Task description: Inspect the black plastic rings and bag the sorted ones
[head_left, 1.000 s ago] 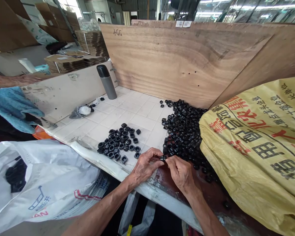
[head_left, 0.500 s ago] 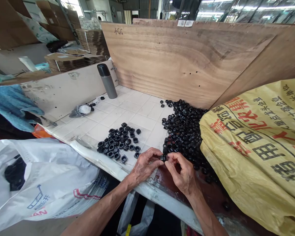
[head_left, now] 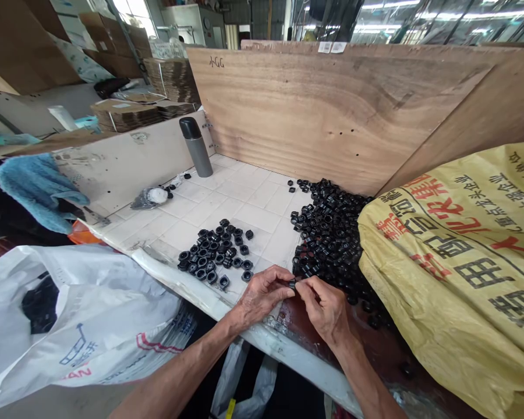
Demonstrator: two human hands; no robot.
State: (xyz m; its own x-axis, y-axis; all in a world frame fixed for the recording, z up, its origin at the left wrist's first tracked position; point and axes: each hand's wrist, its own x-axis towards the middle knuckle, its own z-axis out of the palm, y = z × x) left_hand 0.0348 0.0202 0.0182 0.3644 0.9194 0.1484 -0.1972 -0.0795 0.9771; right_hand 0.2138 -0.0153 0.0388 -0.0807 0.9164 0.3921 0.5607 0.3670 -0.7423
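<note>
Between my two hands, over the table's front edge, is a small black plastic ring-shaped part (head_left: 292, 284). My left hand (head_left: 265, 293) pinches it from the left with thumb and fingers. From the right, the thumb and fingertips of my right hand (head_left: 325, 305) are closed on the same part and hide much of it. A large heap of similar black parts (head_left: 327, 227) lies just beyond my right hand. A smaller group of black parts (head_left: 212, 250) is spread on the white tiled surface (head_left: 240, 201) beyond my left hand, many with their hollow side up.
A grey flask (head_left: 196, 148) stands at the back left near a small clear bag (head_left: 151, 198). A yellow sack (head_left: 458, 262) borders the heap on the right. A plywood board (head_left: 297, 110) closes off the back. A white bag (head_left: 113, 302) hangs at the front left.
The view has shifted slightly, so the scene sits a little lower and further right. My right fingers have closed in over the black part, which shows less than before.
</note>
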